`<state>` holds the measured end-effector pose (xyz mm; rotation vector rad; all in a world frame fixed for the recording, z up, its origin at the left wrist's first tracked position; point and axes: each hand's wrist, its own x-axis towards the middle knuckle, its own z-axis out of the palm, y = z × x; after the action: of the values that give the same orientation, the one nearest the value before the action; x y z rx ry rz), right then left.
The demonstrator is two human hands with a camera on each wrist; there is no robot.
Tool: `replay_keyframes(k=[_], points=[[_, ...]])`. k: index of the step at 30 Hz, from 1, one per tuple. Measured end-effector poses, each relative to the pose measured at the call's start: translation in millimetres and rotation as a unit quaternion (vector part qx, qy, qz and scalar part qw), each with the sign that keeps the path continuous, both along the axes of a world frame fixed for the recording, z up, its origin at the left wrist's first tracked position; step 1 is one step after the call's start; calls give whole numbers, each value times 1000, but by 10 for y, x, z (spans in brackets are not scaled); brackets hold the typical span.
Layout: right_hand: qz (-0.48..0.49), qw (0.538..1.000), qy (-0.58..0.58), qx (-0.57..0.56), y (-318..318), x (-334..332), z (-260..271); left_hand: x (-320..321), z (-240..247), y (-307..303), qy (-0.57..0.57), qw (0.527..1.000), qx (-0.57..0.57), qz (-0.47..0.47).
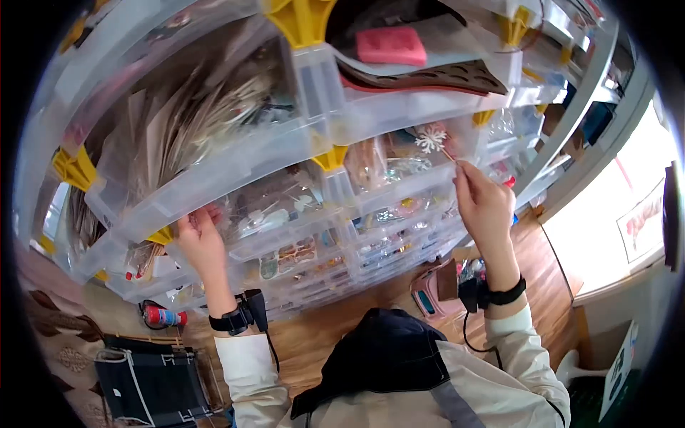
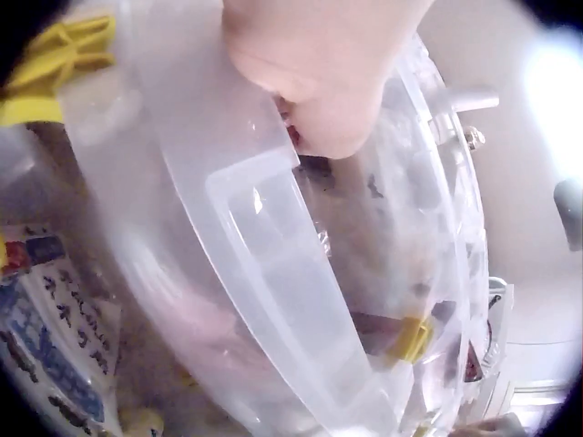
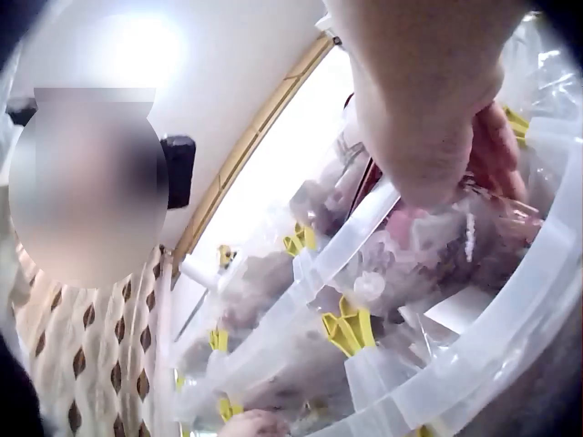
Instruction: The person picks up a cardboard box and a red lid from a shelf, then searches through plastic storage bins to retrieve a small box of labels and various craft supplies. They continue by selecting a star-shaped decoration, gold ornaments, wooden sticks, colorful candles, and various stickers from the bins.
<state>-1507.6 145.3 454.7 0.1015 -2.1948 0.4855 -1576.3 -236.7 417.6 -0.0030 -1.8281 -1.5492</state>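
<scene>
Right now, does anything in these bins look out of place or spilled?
Nothing looks spilled or broken. It's just untidy: packets lean at mixed angles in the big upper left bin, and a brown strip sits askew beside a pink block at upper right.

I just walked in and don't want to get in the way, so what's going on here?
A person is at a rack of clear plastic bins packed with small items. The right hand pinches the thin stem of a white snowflake decoration, held up in front of the bins. The left hand is at the front edge of a bin full of packets; whether it has a grip there is hard to tell.
</scene>
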Motion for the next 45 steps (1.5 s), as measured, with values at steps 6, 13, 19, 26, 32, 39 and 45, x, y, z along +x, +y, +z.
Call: replay_keyframes(k=[6,13,19,26,32,39,45], points=[[-83,976,-117,166,-342,-497,-68,47,21,45,-14,998,-56,14],[-50,941,-75,327,-410,-1354,-11,36,-16,-38,66,996,56,-18],[-47,939,-172,294,-418,-1765,-31,159,157,52,17,997,43,-61],[75,893,-300,328,-316,-1686,24,170,125,51,32,998,35,-45],[68,950,-195,234,-202,-1834,-128,163,102,42,38,997,46,-52],[129,955,-203,176,-186,-1460,39,173,99,38,45,995,57,-64],[93,956,-229,157,-362,-646,179,545,101,29,88,995,26,-45]])
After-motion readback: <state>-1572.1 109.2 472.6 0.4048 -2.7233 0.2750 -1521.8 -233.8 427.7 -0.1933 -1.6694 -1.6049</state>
